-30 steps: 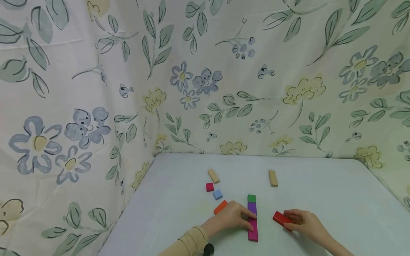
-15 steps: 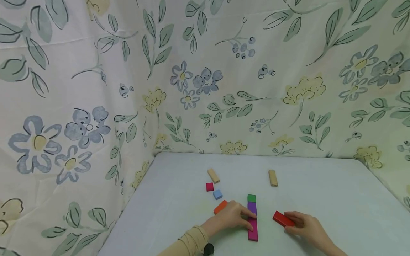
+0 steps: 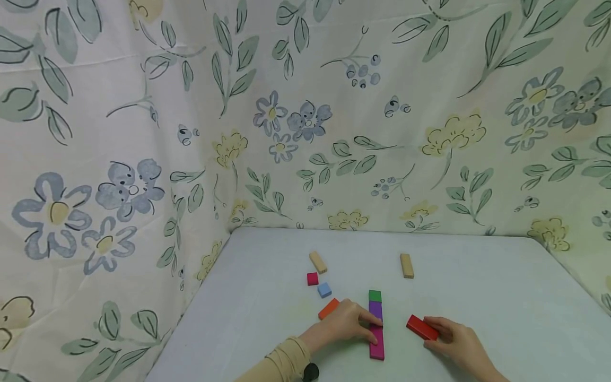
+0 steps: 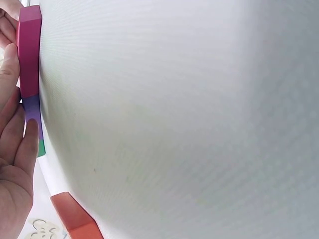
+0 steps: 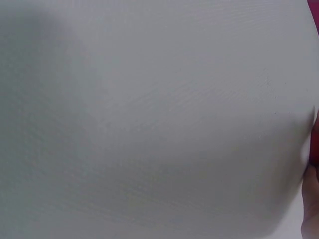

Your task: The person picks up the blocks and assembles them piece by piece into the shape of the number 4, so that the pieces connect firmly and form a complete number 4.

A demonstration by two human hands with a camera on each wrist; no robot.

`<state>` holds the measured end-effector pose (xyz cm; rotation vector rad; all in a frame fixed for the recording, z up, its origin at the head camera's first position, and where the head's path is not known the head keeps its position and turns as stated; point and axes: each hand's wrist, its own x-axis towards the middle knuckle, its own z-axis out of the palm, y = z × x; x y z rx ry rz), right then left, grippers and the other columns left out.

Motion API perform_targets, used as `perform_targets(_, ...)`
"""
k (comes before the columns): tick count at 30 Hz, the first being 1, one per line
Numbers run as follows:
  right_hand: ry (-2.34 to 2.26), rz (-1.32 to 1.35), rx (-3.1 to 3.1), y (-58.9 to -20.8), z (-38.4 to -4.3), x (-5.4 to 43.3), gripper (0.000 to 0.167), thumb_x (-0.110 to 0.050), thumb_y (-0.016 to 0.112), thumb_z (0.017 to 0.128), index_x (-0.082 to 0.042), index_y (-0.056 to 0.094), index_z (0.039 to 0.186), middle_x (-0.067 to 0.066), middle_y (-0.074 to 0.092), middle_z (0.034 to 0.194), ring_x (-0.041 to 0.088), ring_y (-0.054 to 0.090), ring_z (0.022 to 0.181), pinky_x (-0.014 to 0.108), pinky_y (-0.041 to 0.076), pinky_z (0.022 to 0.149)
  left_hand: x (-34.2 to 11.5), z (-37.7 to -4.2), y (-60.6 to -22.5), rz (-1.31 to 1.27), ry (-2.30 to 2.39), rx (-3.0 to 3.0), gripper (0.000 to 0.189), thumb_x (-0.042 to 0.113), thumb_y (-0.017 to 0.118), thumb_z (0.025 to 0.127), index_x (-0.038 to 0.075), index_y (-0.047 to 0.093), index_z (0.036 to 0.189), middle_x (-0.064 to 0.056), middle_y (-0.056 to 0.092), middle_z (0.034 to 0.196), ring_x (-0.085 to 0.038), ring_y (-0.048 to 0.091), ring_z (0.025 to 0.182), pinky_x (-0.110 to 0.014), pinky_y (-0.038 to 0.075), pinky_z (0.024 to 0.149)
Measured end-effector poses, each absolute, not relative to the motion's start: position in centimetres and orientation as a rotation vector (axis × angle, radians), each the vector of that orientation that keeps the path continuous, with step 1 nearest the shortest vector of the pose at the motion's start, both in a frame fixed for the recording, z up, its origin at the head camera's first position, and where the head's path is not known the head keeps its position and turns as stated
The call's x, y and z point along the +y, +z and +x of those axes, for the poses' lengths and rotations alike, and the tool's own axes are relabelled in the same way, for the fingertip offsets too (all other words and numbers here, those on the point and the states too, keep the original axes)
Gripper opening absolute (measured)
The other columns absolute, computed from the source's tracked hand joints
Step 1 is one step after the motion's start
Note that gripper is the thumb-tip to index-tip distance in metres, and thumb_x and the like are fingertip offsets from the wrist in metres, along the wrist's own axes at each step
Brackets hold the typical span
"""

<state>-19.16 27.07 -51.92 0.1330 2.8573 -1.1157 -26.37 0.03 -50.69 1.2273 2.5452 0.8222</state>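
My left hand (image 3: 345, 322) holds a magenta block (image 3: 377, 351) in a row, thumb on its left side and fingertips where it meets a purple block (image 3: 375, 313). A small green block (image 3: 375, 296) sits at the row's far end. In the left wrist view the magenta block (image 4: 30, 55) and purple block (image 4: 32, 107) line up end to end. My right hand (image 3: 455, 339) pinches the near end of a red block (image 3: 421, 327), which lies slanted right of the row. Only a sliver of the red block (image 5: 314, 147) shows in the right wrist view.
An orange block (image 3: 328, 309) lies beside the left hand, partly covered by it. Beyond are a light blue cube (image 3: 324, 290), a red cube (image 3: 312, 279) and two plain wooden blocks, one left (image 3: 317, 262) and one right (image 3: 407, 266). Floral cloth (image 3: 363, 116) rises behind the white table (image 3: 477, 276).
The fingers of my right hand have shifted toward the near right end of the red block, uncovering more of its top. My left hand and the row have stayed in place.
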Motion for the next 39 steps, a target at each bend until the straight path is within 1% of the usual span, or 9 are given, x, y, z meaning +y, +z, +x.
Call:
perform_targets(16, -1.163, 0.096, 2.873, -52.0, -19.0, 27.1, 0.06, -0.021, 0.084, 0.068, 0.001, 0.062, 0.119, 0.02, 0.068, 0.112, 0.026, 0.066, 0.097, 0.034, 0.056, 0.078, 0.0, -26.4, -50.8, 1.24, 0.825, 2.555, 0.037, 0.031, 0.079, 0.074, 0.025, 0.073, 0.11, 0.014, 0.072, 0.102, 0.011, 0.045, 0.072, -0.006, 0.036, 0.059)
perform_targets(22, -1.168, 0.13, 2.843, -52.0, -19.1, 27.0, 0.06, -0.02, 0.082, 0.07, 0.002, 0.061, 0.121, 0.02, 0.067, 0.113, 0.026, 0.066, 0.097, 0.035, 0.056, 0.078, 0.0, -26.4, -50.7, 1.247, 0.823, 2.553, 0.036, 0.032, 0.079, 0.075, 0.025, 0.073, 0.11, 0.013, 0.072, 0.103, 0.011, 0.045, 0.073, -0.005, 0.037, 0.062)
perform_targets(25, -1.16, 0.129, 2.839, -51.8, -19.2, 27.0, 0.06, -0.02, 0.082, 0.071, 0.003, 0.06, 0.121, 0.022, 0.066, 0.114, 0.028, 0.065, 0.098, 0.036, 0.056, 0.079, 0.0, -26.4, -50.7, 1.245, 0.819, 2.549, 0.036, 0.032, 0.078, 0.075, 0.025, 0.073, 0.11, 0.014, 0.072, 0.103, 0.012, 0.045, 0.073, -0.005, 0.038, 0.062)
perform_targets(33, -1.129, 0.049, 2.89, -51.1, -19.6, 27.0, 0.056, -0.017, 0.081, 0.071, 0.002, 0.061, 0.121, 0.021, 0.066, 0.116, 0.033, 0.063, 0.105, 0.035, 0.055, 0.08, 0.1, -26.5, -50.7, 1.241, 0.826, 2.538, 0.036, 0.032, 0.078, 0.075, 0.025, 0.072, 0.11, 0.014, 0.072, 0.103, 0.012, 0.044, 0.073, -0.006, 0.037, 0.062)
perform_targets(39, -1.14, 0.019, 2.891, -50.3, -19.9, 27.0, 0.056, -0.015, 0.08, 0.072, 0.003, 0.061, 0.121, 0.022, 0.066, 0.116, 0.033, 0.063, 0.104, 0.034, 0.055, 0.079, 0.1, -26.5, -50.8, 1.27, 0.812, 2.548, 0.036, 0.032, 0.078, 0.075, 0.025, 0.072, 0.11, 0.014, 0.072, 0.103, 0.013, 0.044, 0.074, -0.005, 0.038, 0.063)
